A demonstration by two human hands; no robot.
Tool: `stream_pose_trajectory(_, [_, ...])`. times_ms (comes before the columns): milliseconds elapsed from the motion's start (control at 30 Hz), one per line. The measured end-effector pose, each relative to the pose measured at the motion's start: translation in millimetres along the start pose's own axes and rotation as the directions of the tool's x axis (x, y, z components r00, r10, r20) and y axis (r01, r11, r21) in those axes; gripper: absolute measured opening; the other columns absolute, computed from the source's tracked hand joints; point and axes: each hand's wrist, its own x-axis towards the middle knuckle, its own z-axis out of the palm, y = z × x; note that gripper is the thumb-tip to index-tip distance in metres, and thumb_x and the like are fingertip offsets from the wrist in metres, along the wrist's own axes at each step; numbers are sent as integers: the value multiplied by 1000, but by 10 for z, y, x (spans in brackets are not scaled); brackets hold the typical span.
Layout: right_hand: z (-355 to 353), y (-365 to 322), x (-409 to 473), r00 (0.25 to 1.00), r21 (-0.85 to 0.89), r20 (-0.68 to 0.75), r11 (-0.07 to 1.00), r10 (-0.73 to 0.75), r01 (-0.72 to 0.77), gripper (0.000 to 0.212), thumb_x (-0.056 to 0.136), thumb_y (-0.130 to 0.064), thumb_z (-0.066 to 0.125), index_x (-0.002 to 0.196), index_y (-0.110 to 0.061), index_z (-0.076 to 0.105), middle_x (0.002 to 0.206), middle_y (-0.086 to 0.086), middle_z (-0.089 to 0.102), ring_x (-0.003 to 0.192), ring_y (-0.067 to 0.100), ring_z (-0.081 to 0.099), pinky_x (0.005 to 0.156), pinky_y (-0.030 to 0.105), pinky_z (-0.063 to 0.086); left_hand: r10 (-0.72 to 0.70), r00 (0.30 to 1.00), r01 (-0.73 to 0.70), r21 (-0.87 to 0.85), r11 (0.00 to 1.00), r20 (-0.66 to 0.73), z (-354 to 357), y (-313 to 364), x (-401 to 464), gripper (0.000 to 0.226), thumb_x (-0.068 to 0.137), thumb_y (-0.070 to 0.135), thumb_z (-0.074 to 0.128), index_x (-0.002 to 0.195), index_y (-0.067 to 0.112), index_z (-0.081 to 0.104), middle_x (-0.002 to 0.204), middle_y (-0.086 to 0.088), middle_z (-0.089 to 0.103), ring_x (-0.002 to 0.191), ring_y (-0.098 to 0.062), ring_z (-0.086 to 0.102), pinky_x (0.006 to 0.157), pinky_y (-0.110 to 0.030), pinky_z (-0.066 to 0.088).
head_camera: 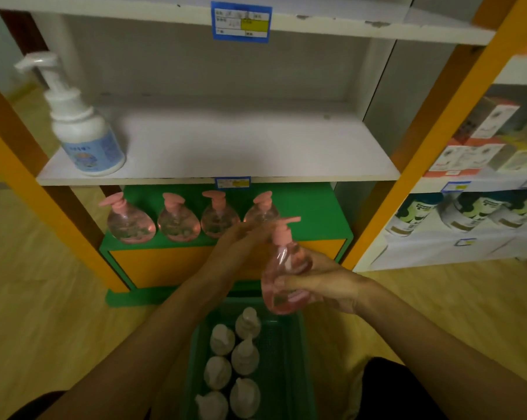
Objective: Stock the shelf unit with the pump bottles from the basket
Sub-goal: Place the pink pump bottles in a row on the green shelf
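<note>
Basket [289, 359] holds bottles below; right hand [323, 283] grips pink bottle [283, 277], left hand [241, 237] fingers straight at its pump, before shelf [317, 225].

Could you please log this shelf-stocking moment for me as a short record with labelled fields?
held item: pink pump bottle, gripped by right hand
left hand: near the pump head, contact unclear
bottom shelf: four pink bottles in a row
middle shelf: one white pump bottle, far left
basket: several pale bottles left
</note>
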Motion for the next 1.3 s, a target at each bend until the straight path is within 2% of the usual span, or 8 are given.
stream_pose_trajectory(133, [-104,38,69,977,104,-212,993,-25,48,83,44,-29,95,117,-24,57,112,1,71,103,22,68,89,48,55,-57,988,54,-20,998,-147,-38,-16,52,49,80,57,58,115,22,56,120,-4,57,105,-21,53,99,-47,41])
stream_pose_trajectory(267, [-194,60,133,945,152,-325,983,-46,100,98,31,-30,97,118,-19,54,110,4,71,98,23,70,89,46,56,-122,969,114,-47,992,-215,-73,-44,126,20,87,43,56,90,24,60,103,-5,67,97,-22,57,78,-35,43])
stream_pose_trajectory(433, [-348,144,214,882,163,-470,978,-39,130,74,47,-10,91,109,-23,52,110,4,67,98,26,67,88,46,55,-172,949,148,-109,983,-265,-94,-83,196,12,87,34,58,87,23,61,86,-1,69,83,-17,57,64,-29,41])
stream_pose_trajectory(533, [-438,176,264,813,103,-579,983,-67,155,61,56,-6,87,102,-24,52,105,0,64,91,22,66,62,28,57,-212,938,184,-124,975,-274,-112,-96,218,8,86,29,57,88,22,60,79,1,69,74,-14,56,58,-27,40])
stream_pose_trajectory(733, [-635,126,465,714,-6,-686,982,-139,186,53,63,-1,83,97,-24,50,94,-12,55,80,6,56,43,9,47,-280,925,257,-120,959,-257,-102,-121,261,10,84,29,58,91,22,61,77,2,70,74,-15,59,59,-29,41])
stream_pose_trajectory(1000, [-819,175,929,595,-122,-774,973,-216,194,52,76,1,74,123,-8,51,118,12,61,105,29,61,83,33,57,-377,895,362,-107,926,-237,-71,-151,352,9,87,27,58,83,19,60,77,1,66,74,-15,57,60,-28,42])
stream_pose_trajectory(1133, [-730,175,1110,560,-152,-796,971,-231,183,19,97,-6,46,113,-5,56,115,11,58,88,23,61,60,33,58,-340,917,329,-88,940,-209,-89,-162,258,12,87,28,57,89,18,62,86,-2,66,81,-17,58,70,-31,46])
stream_pose_trajectory(1300, [-791,297,1235,567,-225,-778,963,-270,149,35,99,-4,42,133,-1,48,119,11,59,94,20,59,65,25,57,-347,915,331,-107,937,-208,-135,-134,218,13,88,27,55,91,17,62,98,-6,66,90,-20,57,83,-37,45])
